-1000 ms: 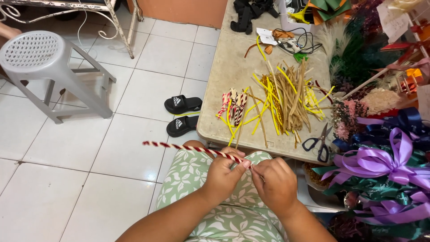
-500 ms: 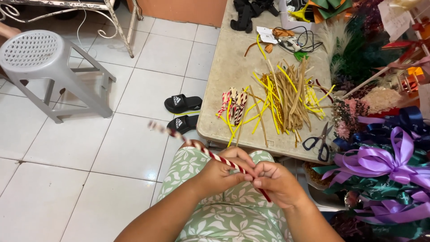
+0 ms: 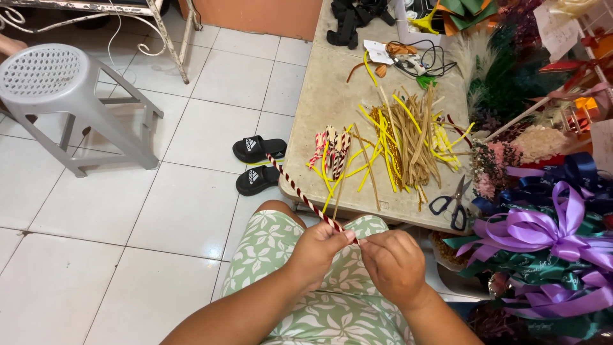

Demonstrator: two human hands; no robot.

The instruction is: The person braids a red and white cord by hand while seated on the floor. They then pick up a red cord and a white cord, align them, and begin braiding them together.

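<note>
Red-and-white twisted stick (image 3: 300, 191) pinched at its near end by left hand (image 3: 319, 249) & right hand (image 3: 393, 262), both closed on it over the lap; the rest slants up-left. Beyond: tabletop (image 3: 332, 96) w/ yellow strips (image 3: 408, 137), scissors (image 3: 450, 204). Farther left, black slippers (image 3: 257, 163), grey stool (image 3: 57, 89).

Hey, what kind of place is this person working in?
Probably a small home craft or floral-decoration workspace: a beige work table strewn with yellow and tan pipe cleaners, black-handled scissors, and purple ribbon bows beside dried flowers.
</note>
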